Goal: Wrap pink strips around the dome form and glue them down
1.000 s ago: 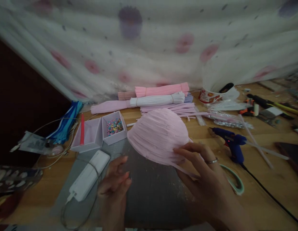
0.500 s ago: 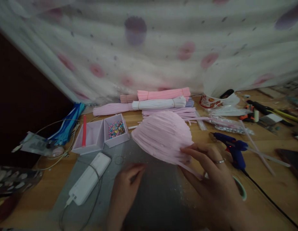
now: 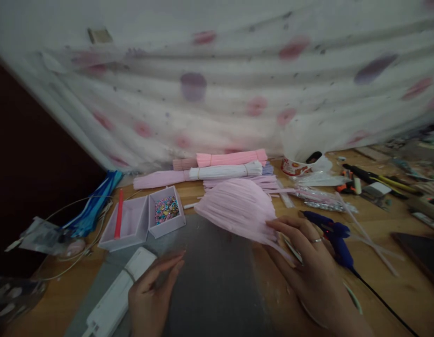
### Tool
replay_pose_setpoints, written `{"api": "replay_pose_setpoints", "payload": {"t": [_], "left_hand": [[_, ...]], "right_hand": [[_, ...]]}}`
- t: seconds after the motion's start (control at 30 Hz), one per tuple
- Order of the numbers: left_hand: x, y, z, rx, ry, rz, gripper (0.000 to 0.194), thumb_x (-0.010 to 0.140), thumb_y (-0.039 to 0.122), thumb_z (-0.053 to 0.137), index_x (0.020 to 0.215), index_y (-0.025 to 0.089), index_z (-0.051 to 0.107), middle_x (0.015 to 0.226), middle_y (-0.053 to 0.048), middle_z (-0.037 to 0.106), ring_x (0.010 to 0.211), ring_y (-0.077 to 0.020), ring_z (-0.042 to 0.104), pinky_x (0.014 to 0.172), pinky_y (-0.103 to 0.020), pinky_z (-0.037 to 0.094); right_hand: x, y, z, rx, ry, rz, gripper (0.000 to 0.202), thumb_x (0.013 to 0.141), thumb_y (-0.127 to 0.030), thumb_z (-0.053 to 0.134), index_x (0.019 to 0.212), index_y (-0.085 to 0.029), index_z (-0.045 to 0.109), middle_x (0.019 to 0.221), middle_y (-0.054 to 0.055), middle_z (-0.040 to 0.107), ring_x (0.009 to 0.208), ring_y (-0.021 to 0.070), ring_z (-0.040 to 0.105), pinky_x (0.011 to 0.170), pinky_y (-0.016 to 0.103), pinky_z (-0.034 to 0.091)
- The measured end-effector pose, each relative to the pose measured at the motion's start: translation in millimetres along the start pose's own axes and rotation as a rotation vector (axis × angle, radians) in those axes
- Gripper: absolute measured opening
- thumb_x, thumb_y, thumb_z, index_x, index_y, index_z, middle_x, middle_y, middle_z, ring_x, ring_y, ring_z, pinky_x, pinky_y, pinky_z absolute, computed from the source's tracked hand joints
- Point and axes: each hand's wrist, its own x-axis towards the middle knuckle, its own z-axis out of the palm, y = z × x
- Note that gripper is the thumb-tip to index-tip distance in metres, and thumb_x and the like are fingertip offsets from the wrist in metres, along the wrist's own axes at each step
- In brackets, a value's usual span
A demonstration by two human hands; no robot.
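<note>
My right hand (image 3: pixel 304 252) pinches the lower right corner of a pale pink, fan-shaped pipe-cleaner piece (image 3: pixel 234 206), made of strips laid side by side. A loose pink strip end trails from that corner under my fingers. The piece is held up above a dark grey mat (image 3: pixel 217 267). My left hand (image 3: pixel 154 290) is near the mat's left side, in front of a white power bank (image 3: pixel 115 285). Its thumb and fingers are slightly apart, with nothing visible between them. Behind my right hand a pale green curved rim (image 3: pixel 353 297) is mostly hidden.
Bundles of pink and white pipe cleaners (image 3: pixel 226 171) lie at the back. Two lilac boxes stand left, one with beads (image 3: pixel 166 210), one with a red stick (image 3: pixel 119 215). A blue glue gun (image 3: pixel 338 238) with its cord lies right, near a paper bucket (image 3: pixel 296 167).
My left hand has moved left and toward me, away from the pink piece, its fingers loosening. My right hand still holds the piece. The camera view has tilted upward.
</note>
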Motion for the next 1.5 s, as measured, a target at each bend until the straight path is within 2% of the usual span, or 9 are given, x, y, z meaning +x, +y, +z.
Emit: {"api": "replay_pose_setpoints", "payload": {"t": [0.17,0.33,0.5,0.67,0.87,1.0,1.17,1.37,1.5], "left_hand": [[-6.3,12.0,20.4,-0.3,-0.051,-0.265,0.014,0.076,0.04,0.079,0.085,0.03,0.083,0.097,-0.003,0.082,0.081,-0.0191,0.076,0.077,-0.026,0.06],[-9.7,17.0,33.3,-0.432,-0.088,-0.324,0.016,0.076,0.04,0.081,0.085,0.028,0.082,0.095,-0.003,0.082,0.072,-0.0138,0.074,0.074,-0.022,0.059],[-13.1,19.5,43.6,-0.642,-0.008,-0.412,0.017,0.057,0.03,0.092,0.067,0.026,0.079,0.071,-0.002,0.079,0.068,-0.016,0.073,0.068,-0.025,0.058],[-10.6,18.1,39.2,-0.692,-0.01,-0.388,0.025,0.055,0.027,0.093,0.055,0.023,0.068,0.065,0.004,0.069,0.066,-0.0105,0.064,0.067,-0.022,0.051],[-11.6,18.6,24.7,-0.694,-0.031,-0.373,0.032,0.057,0.03,0.092,0.055,0.021,0.062,0.114,-0.004,0.073,0.119,-0.0244,0.058,0.082,-0.028,0.047],[-15.7,20.0,23.1,-0.888,-0.062,-0.39,0.037,0.055,0.042,0.094,0.057,0.023,0.062,0.118,-0.002,0.074,0.133,-0.0276,0.05,0.097,-0.036,0.046],[-18.9,31.7,24.6,-1.072,-0.034,-0.449,0.031,0.054,0.04,0.095,0.068,0.026,0.071,0.08,0.003,0.076,0.079,-0.0156,0.071,0.086,-0.034,0.056],[-20.8,55.2,25.1,-1.113,-0.114,-0.479,0.024,0.071,0.032,0.088,0.068,0.02,0.066,0.049,0.008,0.052,0.049,-0.0082,0.049,0.06,-0.023,0.051],[-16.6,48.3,27.2,-1.123,-0.264,-0.45,0.044,0.075,0.039,0.081,0.052,0.021,0.048,0.041,0.009,0.033,0.039,-0.0079,0.032,0.053,-0.025,0.044]], "right_hand": [[-2.8,4.1,-0.2,0.004,0.012,0.022,0.027,0.096,-0.021,0.058,0.123,-0.02,0.056,0.116,0.01,0.057,0.109,0.0233,0.058,0.086,0.034,0.052],[-1.0,5.6,-0.9,0.017,-0.007,0.029,0.029,0.095,-0.019,0.058,0.124,-0.02,0.056,0.117,0.01,0.057,0.109,0.0244,0.058,0.087,0.036,0.05],[5.6,5.3,-1.5,0.028,0.008,-0.006,0.027,0.095,-0.021,0.06,0.122,-0.019,0.057,0.116,0.011,0.058,0.106,0.0251,0.059,0.086,0.038,0.049],[6.8,5.7,-0.5,0.054,0.001,-0.037,0.029,0.096,-0.019,0.058,0.125,-0.019,0.056,0.119,0.011,0.06,0.109,0.0246,0.06,0.091,0.038,0.049],[3.3,2.5,0.5,0.078,-0.003,-0.065,0.029,0.096,-0.016,0.057,0.125,-0.018,0.057,0.121,0.012,0.061,0.111,0.0238,0.06,0.092,0.038,0.05],[-0.4,-0.2,2.0,0.101,-0.005,-0.071,0.029,0.096,-0.016,0.056,0.124,-0.019,0.056,0.12,0.012,0.061,0.112,0.024,0.06,0.092,0.038,0.052],[-10.7,2.2,4.7,0.134,-0.032,-0.044,0.035,0.094,-0.016,0.055,0.129,-0.021,0.054,0.123,0.011,0.061,0.115,0.0256,0.06,0.093,0.04,0.053],[-19.6,4.5,5.4,0.175,-0.061,-0.012,0.038,0.093,-0.016,0.053,0.131,-0.024,0.053,0.125,0.011,0.061,0.116,0.0271,0.061,0.093,0.044,0.054],[-20.1,1.7,4.8,0.156,-0.059,-0.034,0.036,0.094,-0.015,0.052,0.129,-0.024,0.053,0.124,0.011,0.061,0.114,0.0262,0.061,0.09,0.041,0.055]]}}
